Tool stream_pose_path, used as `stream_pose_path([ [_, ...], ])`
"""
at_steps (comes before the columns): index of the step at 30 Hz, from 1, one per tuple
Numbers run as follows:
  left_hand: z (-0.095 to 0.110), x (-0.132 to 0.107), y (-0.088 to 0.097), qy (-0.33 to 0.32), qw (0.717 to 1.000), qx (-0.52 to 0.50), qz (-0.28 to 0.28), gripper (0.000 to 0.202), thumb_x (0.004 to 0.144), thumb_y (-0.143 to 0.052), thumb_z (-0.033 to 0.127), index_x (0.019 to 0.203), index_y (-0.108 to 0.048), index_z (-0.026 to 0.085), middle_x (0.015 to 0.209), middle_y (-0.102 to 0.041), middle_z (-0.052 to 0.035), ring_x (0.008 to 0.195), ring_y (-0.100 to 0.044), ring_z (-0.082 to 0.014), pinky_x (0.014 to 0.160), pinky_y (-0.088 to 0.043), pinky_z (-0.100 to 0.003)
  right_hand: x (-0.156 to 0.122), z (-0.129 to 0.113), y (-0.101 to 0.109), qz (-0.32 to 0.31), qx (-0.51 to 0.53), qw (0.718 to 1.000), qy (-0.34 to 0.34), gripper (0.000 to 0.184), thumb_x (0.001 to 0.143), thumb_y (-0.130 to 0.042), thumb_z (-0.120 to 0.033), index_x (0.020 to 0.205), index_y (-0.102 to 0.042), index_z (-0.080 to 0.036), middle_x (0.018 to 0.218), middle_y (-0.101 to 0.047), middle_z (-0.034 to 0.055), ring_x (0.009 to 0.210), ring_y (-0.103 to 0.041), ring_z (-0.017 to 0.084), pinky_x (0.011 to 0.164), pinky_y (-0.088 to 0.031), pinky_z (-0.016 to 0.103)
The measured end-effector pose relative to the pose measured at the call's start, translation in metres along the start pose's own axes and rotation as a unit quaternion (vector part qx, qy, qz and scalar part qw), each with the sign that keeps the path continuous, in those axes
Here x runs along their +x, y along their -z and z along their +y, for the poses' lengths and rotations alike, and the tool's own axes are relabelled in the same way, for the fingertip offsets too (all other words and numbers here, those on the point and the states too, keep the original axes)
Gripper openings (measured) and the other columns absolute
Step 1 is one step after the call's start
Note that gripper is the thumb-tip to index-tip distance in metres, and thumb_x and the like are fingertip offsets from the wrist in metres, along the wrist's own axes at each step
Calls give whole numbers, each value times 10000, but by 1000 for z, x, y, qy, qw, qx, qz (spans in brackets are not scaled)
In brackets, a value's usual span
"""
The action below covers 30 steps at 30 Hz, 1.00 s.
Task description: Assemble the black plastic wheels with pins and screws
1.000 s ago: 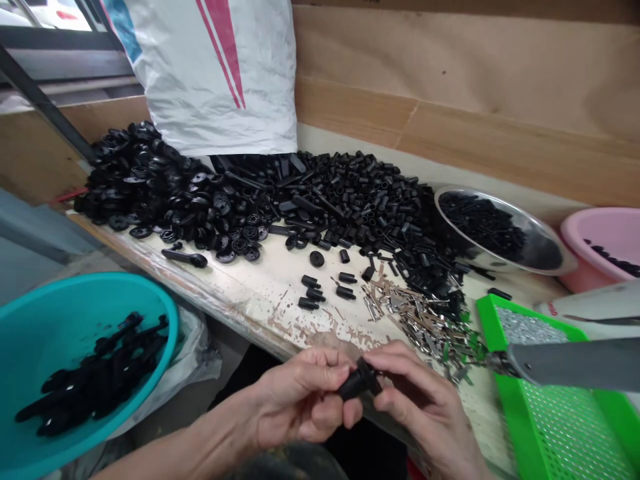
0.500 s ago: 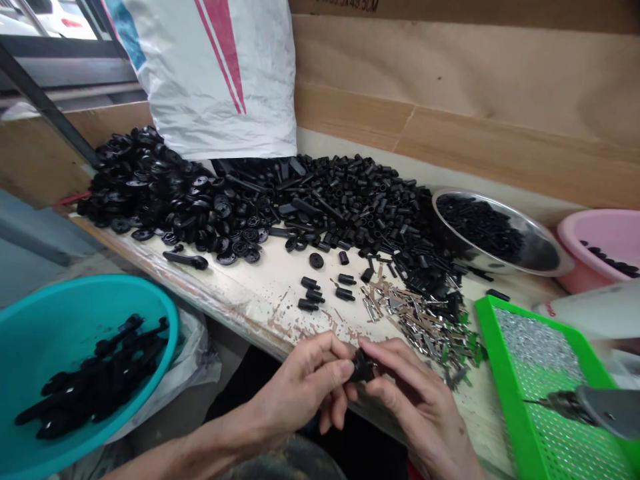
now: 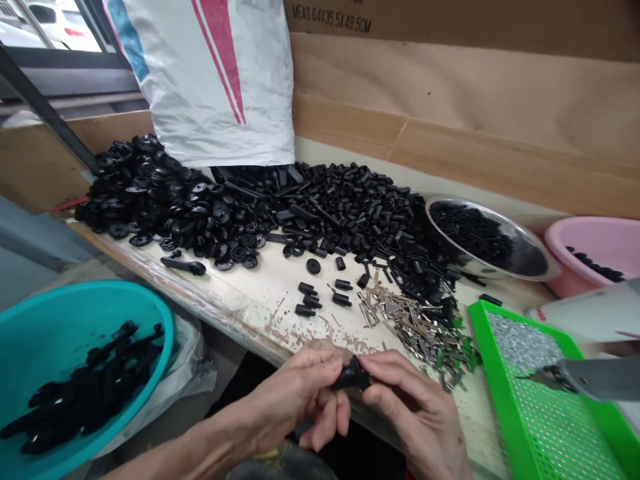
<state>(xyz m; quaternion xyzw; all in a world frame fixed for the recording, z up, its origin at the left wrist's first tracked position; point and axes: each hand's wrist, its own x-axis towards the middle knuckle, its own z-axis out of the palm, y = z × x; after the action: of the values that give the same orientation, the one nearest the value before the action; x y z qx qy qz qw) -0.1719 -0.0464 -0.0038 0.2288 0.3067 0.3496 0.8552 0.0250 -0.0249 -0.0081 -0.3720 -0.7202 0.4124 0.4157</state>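
Between my two hands, at the table's front edge, is a small black plastic part [image 3: 349, 377]. My left hand [image 3: 305, 390] pinches its left end between thumb and fingers. The fingertips of my right hand [image 3: 415, 403] close on its right end, hiding some of it. Just beyond my hands lie several short black cylindrical pieces [image 3: 307, 300] with narrow tips. A black disc [image 3: 313, 266] and a black crank-like handle [image 3: 184, 265] rest farther back. To the right of these is a heap of small metal strips and pins [image 3: 415, 320].
Black discs [image 3: 150, 200] and short black tubes [image 3: 365, 207] are piled along the back. A teal basin [image 3: 167, 320] with black handles stands at left. At right are a steel bowl [image 3: 537, 257], a pink basin [image 3: 575, 233], a green tray [image 3: 483, 333] of small screws and a powered screwdriver [image 3: 590, 378].
The black part has turned in my fingers, and more of its length shows now. My hands have shifted slightly downward in view. The camera has tilted a little upward.
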Motion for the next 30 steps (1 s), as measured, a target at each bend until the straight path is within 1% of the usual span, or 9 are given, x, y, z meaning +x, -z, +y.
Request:
stream_pose_path([
  [6,-6,1,4,102,989,-95,-52,404,873,-505,463,867,-634,80,539,-610,-7,224,-318,-45,278,-256,-194,-3,3,0,-38,86,995,-18,192,857,-669,-260,1040,-692,-314,955,-651,21,802,-661,165,685,-558,255],
  [9,-3,-1,-5,3,997,76,7,407,915,-467,496,807,-599,126,464,-547,31,289,-356,-43,365,-283,-170,-1,-1,0,-28,46,998,-22,240,845,-684,-276,1082,-687,-316,955,-647,27,825,-649,173,701,-539,249],
  [11,0,-2,-11,-69,978,190,49,399,935,-439,504,770,-546,158,422,-486,59,333,-372,-45,416,-285,-158,2,-4,0,-13,-7,1000,-23,290,849,-677,-252,1130,-678,-324,978,-655,29,878,-640,176,733,-524,235],
  [15,3,-2,-11,-38,975,219,28,410,958,-339,516,782,-503,184,469,-486,61,318,-338,-57,385,-227,-189,5,-6,-1,-20,-7,1000,-11,235,853,-669,-248,1074,-692,-324,975,-664,15,892,-641,167,768,-515,223],
  [19,2,-1,-8,-154,911,369,98,426,956,-409,385,596,-475,167,556,-469,22,591,-487,-97,626,-382,-206,3,-3,-4,-19,-3,999,-49,205,825,-701,-258,1022,-699,-314,905,-656,1,779,-628,139,662,-507,185],
  [21,2,-1,-9,-188,898,381,118,341,904,-505,300,595,-504,157,679,-489,8,697,-512,-110,683,-403,-212,3,-1,-6,-3,-7,997,-75,205,842,-680,-265,1040,-695,-311,910,-650,8,781,-625,140,631,-499,180],
  [24,1,0,-11,-144,939,283,131,64,802,-602,205,849,-607,161,671,-502,35,555,-484,-81,504,-374,-183,4,0,-8,6,12,996,-87,187,848,-668,-275,1031,-701,-298,934,-645,22,822,-630,157,655,-506,198],
  [27,2,1,-10,-102,967,199,118,168,783,-621,228,919,-613,130,608,-524,37,446,-466,-67,405,-342,-165,5,-1,-6,-15,47,995,-82,161,837,-680,-272,995,-705,-293,915,-647,16,811,-636,159,682,-512,214],
  [30,4,0,-5,-64,987,134,56,202,795,-626,285,893,-619,108,681,-593,-11,430,-482,-54,387,-365,-155,5,-1,-2,-37,66,995,-65,156,834,-682,-254,982,-700,-303,915,-652,7,831,-637,161,718,-509,226],
])
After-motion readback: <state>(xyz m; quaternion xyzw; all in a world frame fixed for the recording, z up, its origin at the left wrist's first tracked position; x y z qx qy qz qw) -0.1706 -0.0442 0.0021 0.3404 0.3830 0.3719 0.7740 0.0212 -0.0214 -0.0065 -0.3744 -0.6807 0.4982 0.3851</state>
